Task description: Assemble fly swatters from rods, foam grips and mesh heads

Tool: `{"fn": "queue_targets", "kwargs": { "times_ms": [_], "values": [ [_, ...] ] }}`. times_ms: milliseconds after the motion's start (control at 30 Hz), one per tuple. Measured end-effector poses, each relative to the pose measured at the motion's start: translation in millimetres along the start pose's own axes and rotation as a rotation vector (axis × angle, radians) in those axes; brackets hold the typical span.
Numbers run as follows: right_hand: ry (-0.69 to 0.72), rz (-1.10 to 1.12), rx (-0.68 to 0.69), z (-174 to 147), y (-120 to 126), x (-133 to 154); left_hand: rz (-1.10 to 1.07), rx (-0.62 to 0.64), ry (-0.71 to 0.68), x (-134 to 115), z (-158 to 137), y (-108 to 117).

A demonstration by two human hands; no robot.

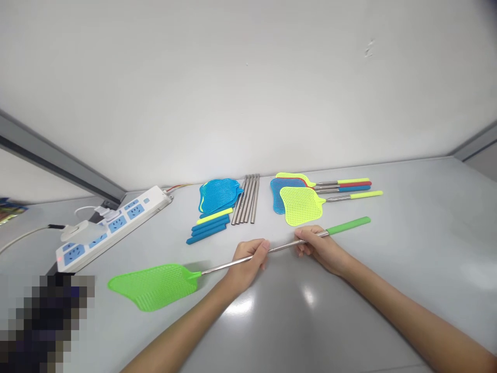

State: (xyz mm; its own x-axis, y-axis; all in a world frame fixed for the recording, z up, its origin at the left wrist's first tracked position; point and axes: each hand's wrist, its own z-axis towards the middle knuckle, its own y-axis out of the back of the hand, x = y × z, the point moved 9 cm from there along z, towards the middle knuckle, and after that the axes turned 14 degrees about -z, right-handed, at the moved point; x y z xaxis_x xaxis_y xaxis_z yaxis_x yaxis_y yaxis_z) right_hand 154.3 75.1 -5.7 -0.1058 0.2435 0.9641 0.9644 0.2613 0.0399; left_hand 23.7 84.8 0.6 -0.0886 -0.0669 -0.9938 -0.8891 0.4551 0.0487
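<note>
A green fly swatter (159, 286) with an extended metal telescopic rod lies across both my hands, its mesh head to the left and its green handle to the right. My left hand (248, 261) is closed round the middle of the rod. Near the handle end, my right hand (316, 247) pinches the rod between thumb and fingers. Just beyond my right hand rest several swatters with short rods, the nearest a yellow one (303, 205). Past my left hand are loose metal rods (246, 199), stacked blue swatter heads (219, 196) and loose handle grips (209, 229), blue and yellow.
A white power strip (116, 225) with plugged-in chargers and cables stands at the left of the grey table (419, 243). A white wall (248, 93) borders the table's back edge. Pixelated dark shapes (42, 326) cover the lower left corner.
</note>
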Motion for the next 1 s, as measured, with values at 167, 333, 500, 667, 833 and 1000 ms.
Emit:
{"fn": "queue_targets", "kwargs": {
  "times_ms": [167,333,500,667,833,1000],
  "values": [
    [0.026,0.02,-0.006,1,1,1,0.016,-0.003,0.015,-2,0,0],
    [0.006,0.019,-0.003,1,1,0,0.017,0.003,0.022,0,0,0],
    [-0.001,0.016,0.013,1,1,-2,0.005,0.019,0.031,4,0,0],
    [-0.013,0.041,0.016,1,0,-4,-0.005,0.042,0.039,7,-2,-1],
    [-0.006,0.014,0.053,-1,-3,-1,-0.022,0.078,0.027,6,-4,-4],
    [-0.032,0.057,0.128,-7,-23,-4,0.035,0.178,-0.044,-7,-7,-13]
  ]
}}
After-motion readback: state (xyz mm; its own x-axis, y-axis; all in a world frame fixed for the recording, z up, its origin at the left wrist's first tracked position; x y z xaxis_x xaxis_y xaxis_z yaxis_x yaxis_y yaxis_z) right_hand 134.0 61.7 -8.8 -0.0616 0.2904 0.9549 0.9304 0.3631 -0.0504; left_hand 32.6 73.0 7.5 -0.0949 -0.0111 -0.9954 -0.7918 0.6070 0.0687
